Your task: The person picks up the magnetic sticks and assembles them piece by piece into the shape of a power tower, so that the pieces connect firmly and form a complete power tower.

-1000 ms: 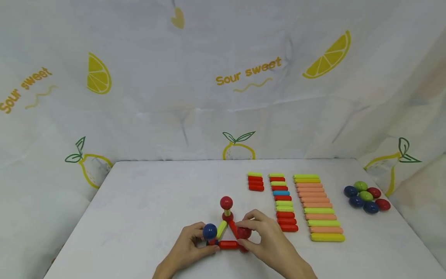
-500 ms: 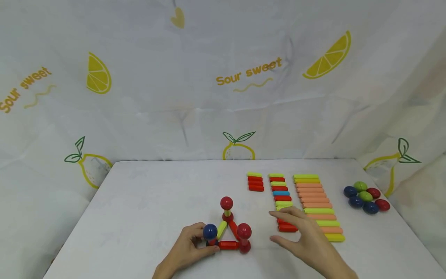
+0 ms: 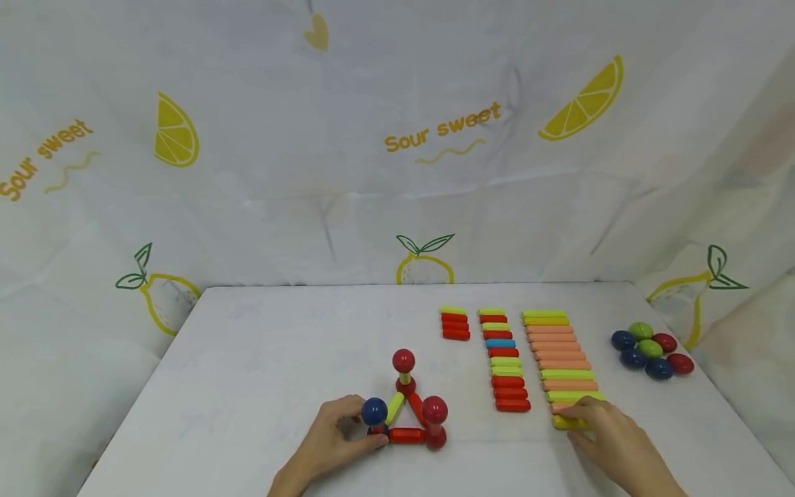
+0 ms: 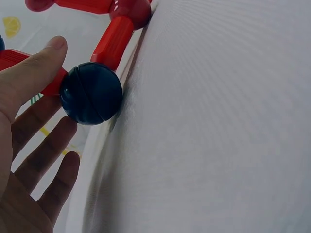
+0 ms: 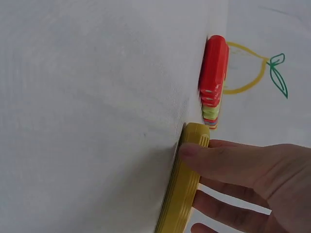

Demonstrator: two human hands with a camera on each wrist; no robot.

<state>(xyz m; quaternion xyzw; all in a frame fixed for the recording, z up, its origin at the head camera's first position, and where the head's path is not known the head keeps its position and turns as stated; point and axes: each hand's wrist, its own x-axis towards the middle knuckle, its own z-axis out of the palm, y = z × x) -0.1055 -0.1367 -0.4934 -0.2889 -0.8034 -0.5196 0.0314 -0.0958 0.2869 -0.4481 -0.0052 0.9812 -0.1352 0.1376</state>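
On the white bench [image 3: 279,345], the left hand [image 3: 332,435] grips the near-left corner of a triangular frame [image 3: 407,435], thumb on one side of the red post and fingers on the other, the last ones spread apart; the exact contact is partly hidden. It probably steadies the frame at its base: the blue corner ball [image 4: 91,93] is low and within easy reach of the thumb. Each corner carries a short upright topped by a ball — one blue ball [image 3: 375,412] at the left, a red ball [image 3: 404,361] at the back, another red ball [image 3: 435,410] at the near right.

Next come four short rods [image 3: 455,326], then a longer column of short rods [image 3: 506,362] in red, yellow-green and blue, lined up seemingly for easy picking by length. Further right, long rods [image 3: 562,355] lie in a row, where the right hand [image 3: 621,442] pinches the nearest yellow rod [image 5: 177,204], thumb clamped on its near side and fingers behind. Loose balls [image 3: 650,348] cluster at the far right. No container shows — the sorted groups lie directly on the bench.
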